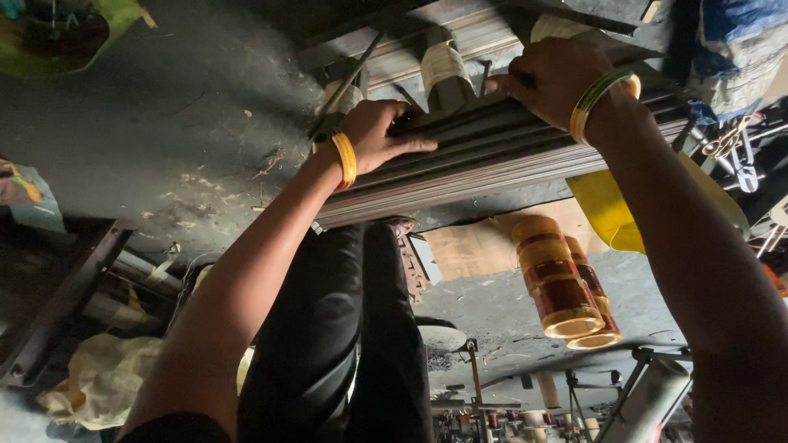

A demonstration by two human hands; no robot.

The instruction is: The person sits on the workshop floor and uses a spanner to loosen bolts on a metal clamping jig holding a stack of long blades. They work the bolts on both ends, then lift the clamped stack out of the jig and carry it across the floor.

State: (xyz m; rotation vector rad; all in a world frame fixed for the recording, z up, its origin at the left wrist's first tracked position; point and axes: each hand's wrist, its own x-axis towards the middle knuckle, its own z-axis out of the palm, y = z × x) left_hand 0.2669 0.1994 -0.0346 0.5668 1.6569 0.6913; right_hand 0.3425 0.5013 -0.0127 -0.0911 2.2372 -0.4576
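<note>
My left hand (379, 131) presses flat on a thick stack of thin grey metal sheets (492, 164), fingers spread along its upper edge. My right hand (552, 75) is curled over the far edge of the same stack, gripping it near a cream tape-wrapped coil (443, 66). Both wrists carry yellow bangles. The stack lies slantwise on the dark floor, just beyond my legs in black trousers (345, 328).
Two rolls of amber tape (558, 283) stand stacked on a piece of cardboard (472, 246). A yellow plastic container (607, 213) sits under my right forearm. Scissors and metal tools (735, 143) lie at right, a metal frame (57, 303) and cloth bag (103, 377) at left.
</note>
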